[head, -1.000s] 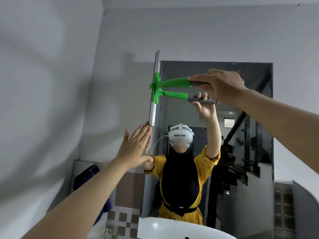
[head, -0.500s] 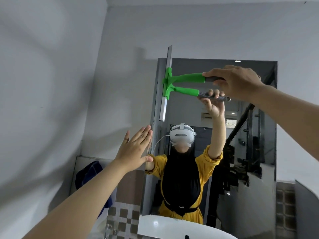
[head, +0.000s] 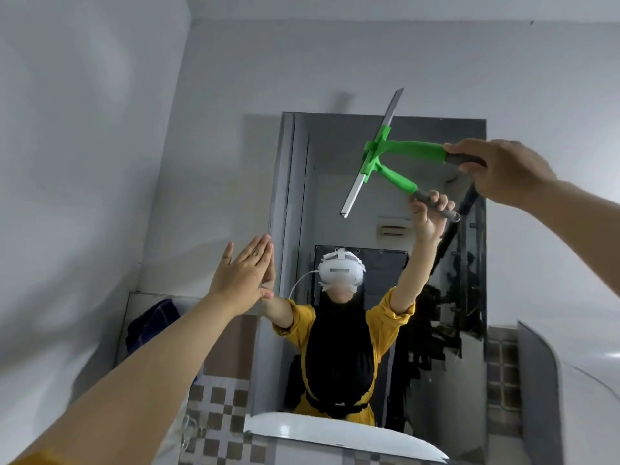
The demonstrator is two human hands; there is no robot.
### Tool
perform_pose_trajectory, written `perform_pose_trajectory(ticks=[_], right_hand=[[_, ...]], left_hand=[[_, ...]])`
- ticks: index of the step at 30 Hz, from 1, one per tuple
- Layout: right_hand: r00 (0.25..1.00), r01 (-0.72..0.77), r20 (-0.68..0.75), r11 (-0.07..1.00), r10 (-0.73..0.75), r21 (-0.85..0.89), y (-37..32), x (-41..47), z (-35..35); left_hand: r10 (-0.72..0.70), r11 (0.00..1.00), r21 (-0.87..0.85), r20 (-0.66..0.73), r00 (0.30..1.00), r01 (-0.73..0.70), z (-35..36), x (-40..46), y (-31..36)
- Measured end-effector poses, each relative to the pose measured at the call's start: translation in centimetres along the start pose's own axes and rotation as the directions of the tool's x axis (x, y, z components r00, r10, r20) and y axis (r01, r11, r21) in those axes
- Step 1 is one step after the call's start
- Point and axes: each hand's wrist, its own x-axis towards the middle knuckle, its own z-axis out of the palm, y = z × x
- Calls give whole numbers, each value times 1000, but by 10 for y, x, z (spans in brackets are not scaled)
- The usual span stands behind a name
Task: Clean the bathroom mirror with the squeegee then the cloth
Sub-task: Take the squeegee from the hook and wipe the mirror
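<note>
R hand (head: 500, 172) grips squeegee (head: 385, 152) handle, blade tilted on mirror (head: 335, 196); L hand (head: 245, 273) flat, fingers straight. Square blade w/ top edge, even pressure.

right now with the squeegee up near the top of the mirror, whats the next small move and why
Probably level the blade and draw it down the glass. The right hand grips the squeegee by its grey handle, and the blade sits tilted, its upper end poking past the top edge of the mirror. The left hand rests flat at the mirror's left edge, seemingly to steady.

Green squeegee (head: 385, 152) (grey grip (head: 457, 159))
</note>
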Motion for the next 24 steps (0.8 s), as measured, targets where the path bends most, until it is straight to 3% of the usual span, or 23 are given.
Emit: perform_pose_trajectory(ticks=[7,10,18,24], right_hand=[[970,-227,-58,968,234,107,19,-37,-3],[951,-292,-65,948,302,123,16,-49,2],[850,-487,-112,849,515,205,-37,-71,37],[809,-529,-144,813,570,242,-75,-74,55]], left_hand=[[-8,997,-80,23,1000,10,2,1,1],[-10,1000,-8,47,999,11,2,-1,2],[39,993,-112,39,998,-34,7,1,-5],[66,995,-84,55,996,-61,6,0,-9]])
